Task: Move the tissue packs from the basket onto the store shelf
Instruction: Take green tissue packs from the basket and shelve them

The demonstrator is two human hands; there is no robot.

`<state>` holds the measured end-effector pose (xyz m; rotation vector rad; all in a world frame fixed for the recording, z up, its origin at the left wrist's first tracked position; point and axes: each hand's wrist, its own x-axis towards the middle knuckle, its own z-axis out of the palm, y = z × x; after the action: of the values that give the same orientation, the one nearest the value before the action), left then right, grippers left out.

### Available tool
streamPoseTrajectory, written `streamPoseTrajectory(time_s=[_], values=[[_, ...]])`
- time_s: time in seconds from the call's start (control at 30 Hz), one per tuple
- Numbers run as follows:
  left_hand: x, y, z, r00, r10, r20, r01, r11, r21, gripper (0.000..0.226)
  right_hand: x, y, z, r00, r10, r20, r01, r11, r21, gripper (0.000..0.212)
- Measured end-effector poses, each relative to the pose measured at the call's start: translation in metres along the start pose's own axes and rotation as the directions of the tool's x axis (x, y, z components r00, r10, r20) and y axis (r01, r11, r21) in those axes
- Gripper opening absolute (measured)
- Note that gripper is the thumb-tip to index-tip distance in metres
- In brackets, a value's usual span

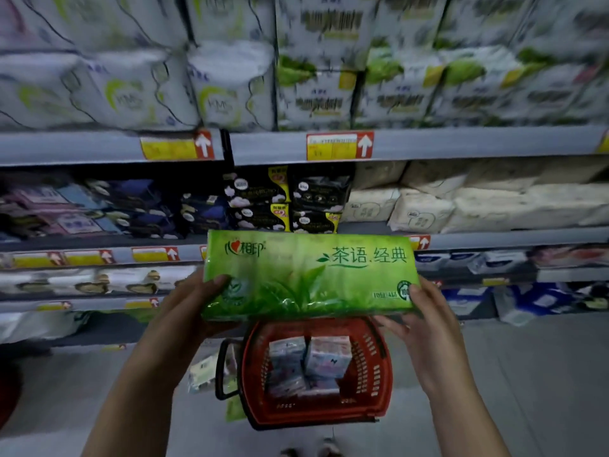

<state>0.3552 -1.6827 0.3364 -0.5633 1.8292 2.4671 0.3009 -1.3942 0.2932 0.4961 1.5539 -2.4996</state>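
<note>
Person's got both hands on it rn: left hand [197, 301] is gripping the left end of the green tissue pack [309, 275], thumb on the front face and fingers tucked underneath. Right hand [425, 321] is clamping the right end the same way. Pack is hanging level in the air, label up, right above the red basket [379, 357], not touching it or any shelf.

Basket is sitting on the floor [527, 374] w/ at least two pale tissue packs [309, 361] lying inside, so I'd say the job is only partly done. Something pale is lying just beside the basket's black handle [221, 371], too blurry to tell what tbh.

Further back, the store shelf [494, 240] is carrying black packs [290, 199] and beige packs [461, 206], pretty full. IMO the trick now is picking a real gap first. Then it's supporting both ends, since the wrap looks soft, and sliding it in level w/o shoving the neighbours back. Can't tell from here which row the green ones belong on.
</note>
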Motion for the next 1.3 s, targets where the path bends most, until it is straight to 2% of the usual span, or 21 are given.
streamPoseTrajectory(time_s=[0.1,0.2,0.37,0.4,0.47,0.53,0.63,0.73,0.87,1.13,1.3], values=[[-0.01,0.028,0.005,0.999,0.027,0.036,-0.028,0.999,0.023,0.068,-0.013,-0.031,0.011,0.998,-0.057,0.011,0.057,0.998,0.024,0.026],[-0.019,0.059,0.014,0.995,0.092,0.025,-0.093,0.995,0.032,0.061,-0.024,-0.059,0.025,0.991,-0.12,0.053,0.118,0.992,0.039,0.023],[-0.038,0.098,0.024,0.983,0.183,0.003,-0.183,0.983,-0.002,0.077,-0.045,-0.102,0.048,0.959,-0.247,0.137,0.248,0.969,0.008,0.059],[-0.042,0.104,0.026,0.979,0.205,-0.001,-0.205,0.979,-0.013,0.082,-0.048,-0.109,0.052,0.954,-0.265,0.14,0.267,0.964,0.008,0.053],[-0.05,0.115,0.031,0.968,0.25,-0.011,-0.251,0.967,-0.04,0.098,-0.056,-0.123,0.06,0.945,-0.295,0.14,0.289,0.955,0.064,0.021],[-0.056,0.126,0.034,0.957,0.29,-0.014,-0.291,0.955,-0.062,0.106,-0.061,-0.136,0.067,0.93,-0.338,0.144,0.326,0.94,0.099,0.014],[-0.065,0.14,0.035,0.941,0.34,-0.001,-0.339,0.937,-0.085,0.105,-0.073,-0.151,0.078,0.902,-0.392,0.178,0.383,0.92,0.085,0.027],[-0.07,0.149,0.028,0.939,0.344,-0.029,-0.345,0.932,-0.109,0.111,-0.078,-0.159,0.085,0.872,-0.434,0.227,0.419,0.901,0.115,0.02],[-0.069,0.156,0.018,0.936,0.351,-0.026,-0.351,0.926,-0.142,0.113,-0.084,-0.162,0.091,0.849,-0.458,0.264,0.432,0.889,0.153,0.023],[-0.069,0.156,0.012,0.933,0.36,-0.019,-0.357,0.914,-0.194,0.118,-0.098,-0.163,0.096,0.842,-0.485,0.238,0.453,0.873,0.179,0.026],[-0.066,0.165,0.005,0.93,0.368,-0.011,-0.36,0.904,-0.229,0.107,-0.105,-0.168,0.105,0.83,-0.512,0.224,0.478,0.858,0.188,0.027]])
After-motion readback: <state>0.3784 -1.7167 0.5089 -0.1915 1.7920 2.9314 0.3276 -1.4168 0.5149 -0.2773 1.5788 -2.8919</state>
